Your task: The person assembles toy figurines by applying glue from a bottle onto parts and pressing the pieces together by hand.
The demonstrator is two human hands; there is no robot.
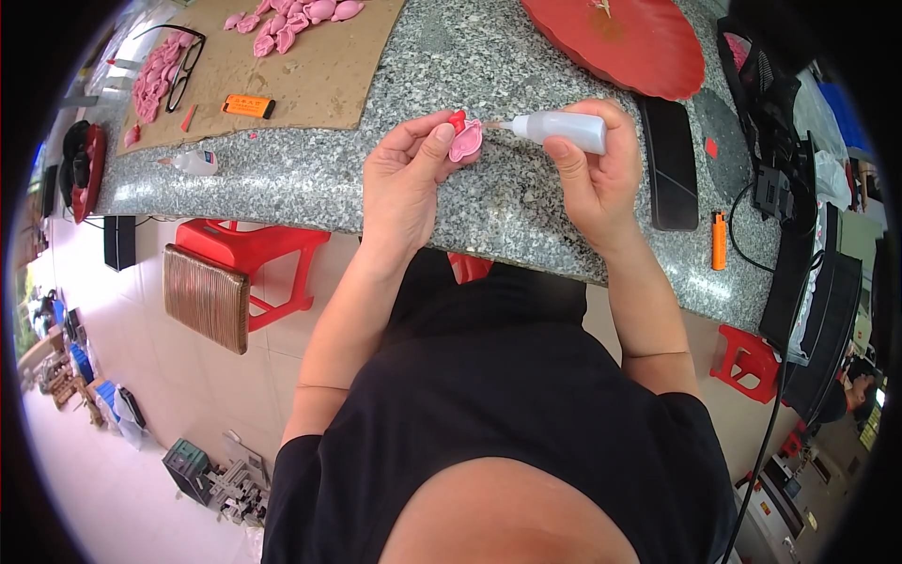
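Near, speckled grey granite tabletop (507, 211) offers passage between left hand (413, 169) and right hand (601, 179); a black rectangular phone (672, 164) blocks right, a red scalloped tray (629, 47), apparently cropped, far right.

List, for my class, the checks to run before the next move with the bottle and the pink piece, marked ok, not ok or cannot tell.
1. Pink piece held in left hand: ok.
2. Bottle gripped in right hand: ok.
3. Nozzle pointed toward the piece: ok.
4. Nozzle touching the rim: cannot tell.
5. Cardboard free of personal items: not ok; glasses lie there.
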